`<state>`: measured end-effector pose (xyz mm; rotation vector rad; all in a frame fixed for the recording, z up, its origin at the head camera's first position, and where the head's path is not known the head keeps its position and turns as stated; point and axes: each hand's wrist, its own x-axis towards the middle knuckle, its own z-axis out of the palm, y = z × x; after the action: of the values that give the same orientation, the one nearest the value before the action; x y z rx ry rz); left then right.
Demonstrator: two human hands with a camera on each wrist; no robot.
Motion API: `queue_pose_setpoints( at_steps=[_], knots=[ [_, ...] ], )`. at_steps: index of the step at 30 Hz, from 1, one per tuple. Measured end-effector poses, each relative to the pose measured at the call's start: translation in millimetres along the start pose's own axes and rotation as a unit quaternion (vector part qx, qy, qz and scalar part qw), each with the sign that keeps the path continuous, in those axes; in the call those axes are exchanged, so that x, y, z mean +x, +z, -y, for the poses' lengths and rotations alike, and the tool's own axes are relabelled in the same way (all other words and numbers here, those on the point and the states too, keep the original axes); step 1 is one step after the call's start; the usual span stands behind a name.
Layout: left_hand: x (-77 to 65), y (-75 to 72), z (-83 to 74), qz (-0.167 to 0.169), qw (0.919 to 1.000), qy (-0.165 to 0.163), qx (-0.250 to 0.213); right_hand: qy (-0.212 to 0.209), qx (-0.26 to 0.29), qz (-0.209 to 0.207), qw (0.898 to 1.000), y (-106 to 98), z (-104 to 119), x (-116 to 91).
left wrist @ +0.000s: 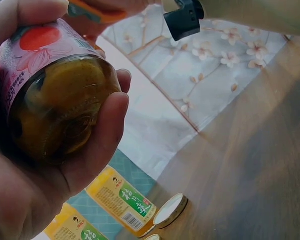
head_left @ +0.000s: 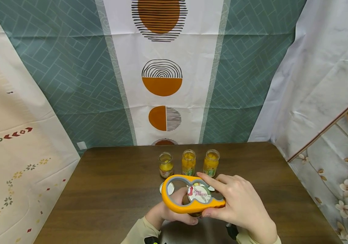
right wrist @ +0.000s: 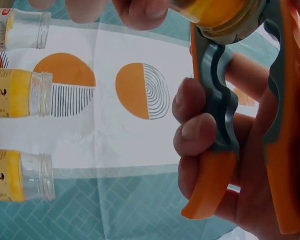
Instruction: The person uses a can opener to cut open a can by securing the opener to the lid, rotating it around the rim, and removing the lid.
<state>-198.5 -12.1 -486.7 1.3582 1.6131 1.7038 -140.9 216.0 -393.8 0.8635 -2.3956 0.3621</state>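
My left hand (head_left: 174, 210) grips a glass jar (left wrist: 65, 102) with a pink label and pale chunks in amber liquid. Its printed lid (head_left: 199, 193) faces up in the head view. Around that lid sits an orange and grey jar opener (head_left: 189, 207), its two handles pointing right. My right hand (head_left: 242, 200) holds those handles, with several fingers (right wrist: 197, 132) curled over one of them in the right wrist view. Most of the jar's body is hidden beneath the opener in the head view.
Behind the hands stand three lidless glass jars with yellow contents: left (head_left: 166, 166), middle (head_left: 189, 163) and right (head_left: 211, 164). A loose lid (head_left: 170, 188) lies on the brown table (head_left: 107, 189) before the left one. A patterned cloth (head_left: 174, 135) hangs behind the table.
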Motion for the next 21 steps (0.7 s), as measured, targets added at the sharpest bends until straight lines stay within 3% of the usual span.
queue_pose_setpoints(
  at_steps=[7, 12, 18, 21],
  knots=[
    [-2.2, -2.2, -0.7, 0.007, 0.9996, -0.016, 0.022, -0.015, -0.006, -0.008, 1.0, 0.1, -1.3, -0.4],
    [-2.7, 0.7, -1.4, 0.035, 0.9984, -0.023, -0.039, -0.038, -0.002, -0.037, 0.999, 0.7, -1.2, 0.2],
    [-3.5, 4.5, -0.4, 0.091, 0.9868, -0.021, -0.132, -0.066, 0.022, -0.052, 0.996, 0.3, 0.1, 1.6],
    [-3.2, 5.4, 1.9, 0.1, 0.9825, -0.017, -0.156, -0.068, 0.022, -0.051, 0.996, -0.4, 0.7, 2.0]
  ],
)
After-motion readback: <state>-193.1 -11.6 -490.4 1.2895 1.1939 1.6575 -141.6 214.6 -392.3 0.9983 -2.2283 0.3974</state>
